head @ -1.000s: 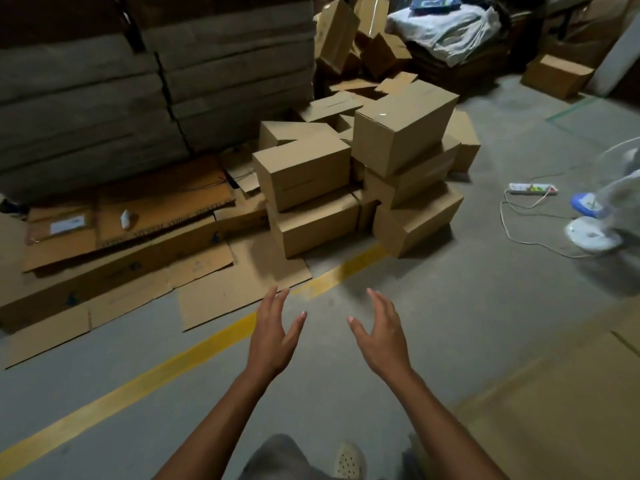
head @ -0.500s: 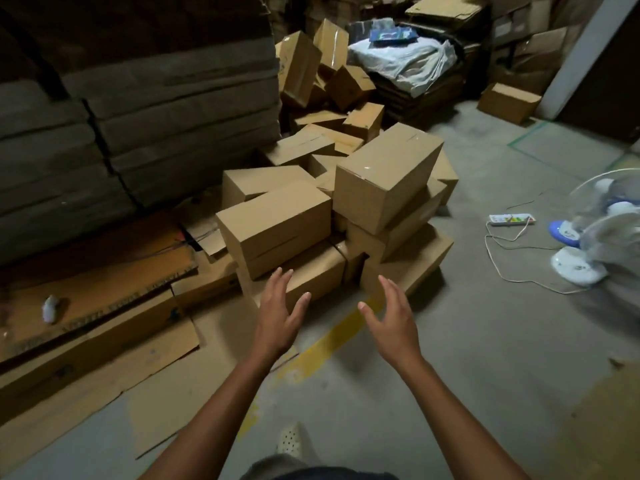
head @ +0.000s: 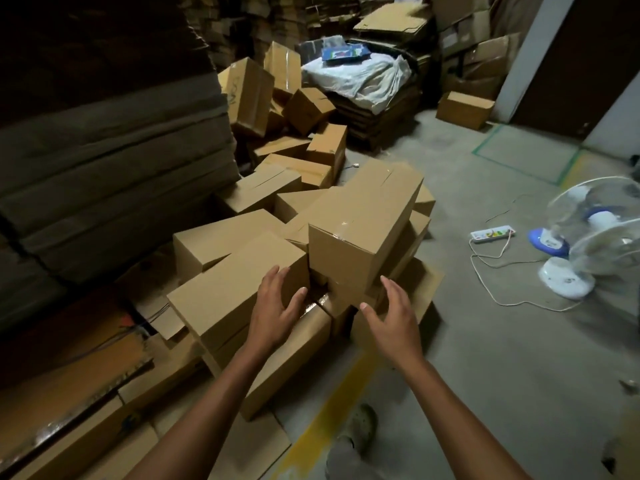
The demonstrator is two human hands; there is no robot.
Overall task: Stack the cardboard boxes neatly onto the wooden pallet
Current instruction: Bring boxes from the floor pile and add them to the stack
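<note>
A heap of brown cardboard boxes lies on the floor in front of me. The topmost box (head: 367, 223) sits tilted on the pile, taped along its top. To its left rests a lower box (head: 235, 292). My left hand (head: 277, 310) hovers with fingers spread over the near right corner of that lower box. My right hand (head: 394, 317) is open just below the tilted box's near end, holding nothing. More boxes (head: 252, 95) are jumbled further back. No wooden pallet shows clearly.
Flattened cardboard sheets (head: 79, 403) cover the floor at left, beside tall stacks of sheets (head: 114, 174). A white fan (head: 595, 237), a power strip (head: 493, 233) and its cord (head: 485, 275) lie at right. A yellow floor line (head: 332, 417) runs under me.
I have moved closer to the pile. Both hands have reached forward from above the bare floor to the near boxes, still open.
</note>
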